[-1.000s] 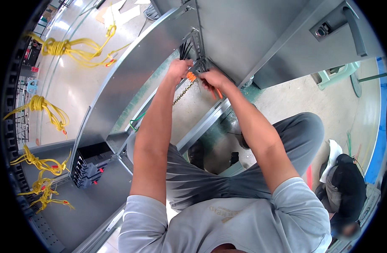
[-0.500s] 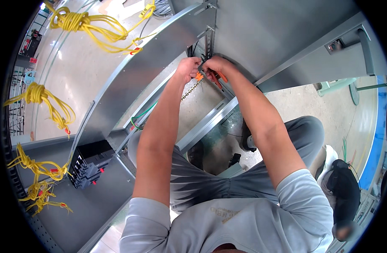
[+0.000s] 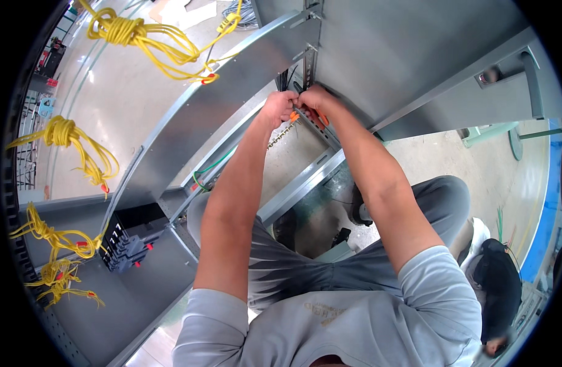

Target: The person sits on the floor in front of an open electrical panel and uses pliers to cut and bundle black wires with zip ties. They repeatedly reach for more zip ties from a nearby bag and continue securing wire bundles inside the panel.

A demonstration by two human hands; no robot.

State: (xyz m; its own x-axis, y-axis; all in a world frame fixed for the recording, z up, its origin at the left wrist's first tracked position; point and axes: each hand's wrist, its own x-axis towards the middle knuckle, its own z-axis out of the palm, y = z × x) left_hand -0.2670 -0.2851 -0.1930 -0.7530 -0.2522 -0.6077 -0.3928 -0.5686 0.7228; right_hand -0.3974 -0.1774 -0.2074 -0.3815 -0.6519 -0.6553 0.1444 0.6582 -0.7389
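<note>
Both my hands work close together at the far inner corner of a grey metal cabinet frame. My left hand is closed in a pinch, and what lies between its fingers is too small to make out. Touching or nearly touching it, my right hand is closed around orange-handled pliers, whose jaws are hidden by the fingers. Just behind the hands stand thin black cables. A small orange piece sits below my left fingers, beside a notched yellowish strip along the frame.
Bundles of yellow wire hang along the left side. A black breaker-like unit is mounted in the lower left. A green wire runs beside my left forearm. At right are a cabinet door and a person in black.
The view has shifted slightly, so the cabinet sits a little further right and lower. My hands stay at the same corner; the right hand still holds the pliers.
</note>
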